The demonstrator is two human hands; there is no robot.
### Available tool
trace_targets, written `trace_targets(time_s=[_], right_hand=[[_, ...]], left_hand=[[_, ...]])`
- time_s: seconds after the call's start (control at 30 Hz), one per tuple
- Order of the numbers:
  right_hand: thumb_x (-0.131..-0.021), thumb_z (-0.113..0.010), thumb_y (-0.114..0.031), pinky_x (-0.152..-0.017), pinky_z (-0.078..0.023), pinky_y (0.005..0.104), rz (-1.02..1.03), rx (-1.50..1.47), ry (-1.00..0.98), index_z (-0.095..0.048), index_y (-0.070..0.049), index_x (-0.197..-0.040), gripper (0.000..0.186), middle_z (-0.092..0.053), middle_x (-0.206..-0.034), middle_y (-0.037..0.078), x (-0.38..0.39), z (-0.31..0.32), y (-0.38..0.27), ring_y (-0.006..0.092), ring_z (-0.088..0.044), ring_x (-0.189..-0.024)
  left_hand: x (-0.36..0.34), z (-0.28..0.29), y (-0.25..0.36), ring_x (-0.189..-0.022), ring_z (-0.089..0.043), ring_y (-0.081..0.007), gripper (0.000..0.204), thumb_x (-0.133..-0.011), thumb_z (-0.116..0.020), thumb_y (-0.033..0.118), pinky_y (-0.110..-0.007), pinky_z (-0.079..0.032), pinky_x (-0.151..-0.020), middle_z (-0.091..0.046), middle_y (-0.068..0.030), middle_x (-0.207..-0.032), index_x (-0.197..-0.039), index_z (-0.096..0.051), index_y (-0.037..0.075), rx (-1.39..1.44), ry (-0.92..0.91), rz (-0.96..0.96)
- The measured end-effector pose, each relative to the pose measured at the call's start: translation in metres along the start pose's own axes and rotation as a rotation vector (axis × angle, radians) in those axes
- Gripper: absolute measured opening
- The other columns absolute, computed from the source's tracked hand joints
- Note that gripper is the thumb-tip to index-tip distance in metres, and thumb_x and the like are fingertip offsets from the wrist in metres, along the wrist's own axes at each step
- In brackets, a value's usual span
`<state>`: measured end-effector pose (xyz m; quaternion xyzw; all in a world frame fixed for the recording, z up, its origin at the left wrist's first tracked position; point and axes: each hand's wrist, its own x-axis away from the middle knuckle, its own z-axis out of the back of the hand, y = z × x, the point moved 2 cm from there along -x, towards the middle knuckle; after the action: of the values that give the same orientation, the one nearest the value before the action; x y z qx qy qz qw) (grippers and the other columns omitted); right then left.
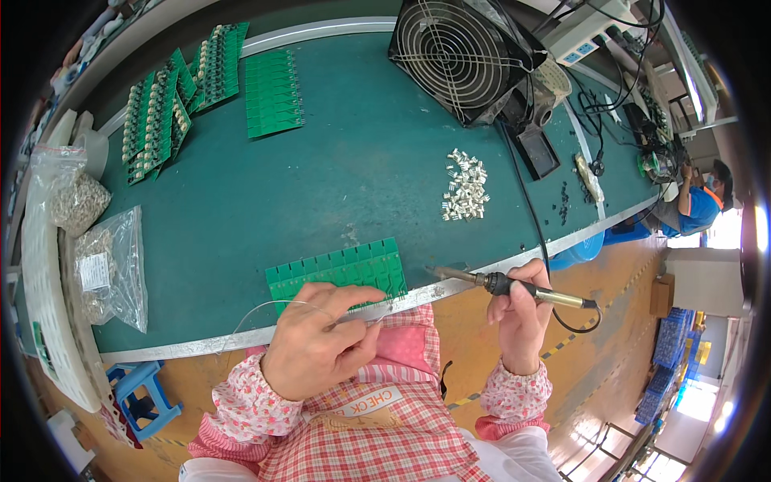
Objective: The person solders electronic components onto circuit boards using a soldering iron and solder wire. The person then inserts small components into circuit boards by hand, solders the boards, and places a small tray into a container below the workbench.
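Note:
My right hand [522,313] grips a soldering iron [502,285] like a pen, its tip pointing left over the table's front edge, apart from the board. A green circuit board panel [337,271] lies flat at the front edge of the table. My left hand [325,341] rests over the panel's near side, index finger stretched along it, thumb and other fingers curled. A thin solder wire [250,312] loops from this hand toward the table edge; the fingers partly hide where it is pinched.
Loose white connectors [466,186] lie in a pile behind the iron. Farther back stand a black fan [458,56] and an iron stand [536,153]. Populated boards [157,120], more panels [273,92] and bagged parts [112,273] are at left. A person [699,209] sits far right.

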<state>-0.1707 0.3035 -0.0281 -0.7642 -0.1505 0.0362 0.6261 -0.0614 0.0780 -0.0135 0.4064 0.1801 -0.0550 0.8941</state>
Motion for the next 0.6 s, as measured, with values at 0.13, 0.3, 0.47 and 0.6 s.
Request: trace_targets(time_s=[0.13, 0.3, 0.47, 0.6], right_hand=[[-0.086, -0.059, -0.008, -0.048, -0.045, 0.0217, 0.057, 0.107, -0.04, -0.044, -0.002, -0.091, 0.016, -0.057, -0.071, 0.008, 0.008, -0.006, 0.0, 0.0094, -0.053, -0.051], [-0.085, -0.06, -0.005, -0.047, -0.045, 0.0212, 0.062, 0.062, -0.168, -0.044, 0.0, -0.091, 0.018, -0.059, -0.073, 0.011, 0.01, -0.012, 0.011, 0.0093, -0.054, -0.052], [-0.085, -0.06, -0.004, -0.047, -0.044, 0.0207, 0.054, 0.063, -0.17, -0.044, 0.0, -0.09, 0.018, -0.06, -0.072, 0.011, 0.008, -0.013, 0.015, 0.0093, -0.054, -0.051], [-0.085, -0.06, -0.004, -0.047, -0.044, 0.0205, 0.051, 0.062, -0.184, -0.044, 0.0, -0.09, 0.018, -0.061, -0.073, 0.011, 0.007, -0.014, 0.015, 0.0092, -0.054, -0.051]], left_hand=[[0.003, 0.005, -0.004, -0.069, -0.06, -0.0217, 0.025, -0.062, -0.07, 0.002, -0.035, -0.047, -0.069, -0.066, -0.0081, -0.098, -0.05, -0.049, 0.005, 0.005, -0.001, -0.001], [0.004, 0.006, -0.006, -0.071, -0.061, -0.0214, 0.025, -0.062, -0.07, 0.003, -0.035, -0.047, -0.069, -0.066, -0.0078, -0.098, -0.05, -0.049, 0.005, 0.015, -0.02, -0.002], [0.004, 0.005, -0.005, -0.074, -0.061, -0.0208, 0.028, -0.063, -0.071, 0.003, -0.036, -0.047, -0.07, -0.066, -0.0066, -0.098, -0.049, -0.047, 0.005, -0.005, -0.042, 0.007], [0.005, 0.003, -0.006, -0.076, -0.061, -0.0208, 0.028, -0.063, -0.071, 0.003, -0.036, -0.046, -0.069, -0.066, -0.0061, -0.099, -0.05, -0.047, 0.005, -0.025, -0.019, -0.01]])
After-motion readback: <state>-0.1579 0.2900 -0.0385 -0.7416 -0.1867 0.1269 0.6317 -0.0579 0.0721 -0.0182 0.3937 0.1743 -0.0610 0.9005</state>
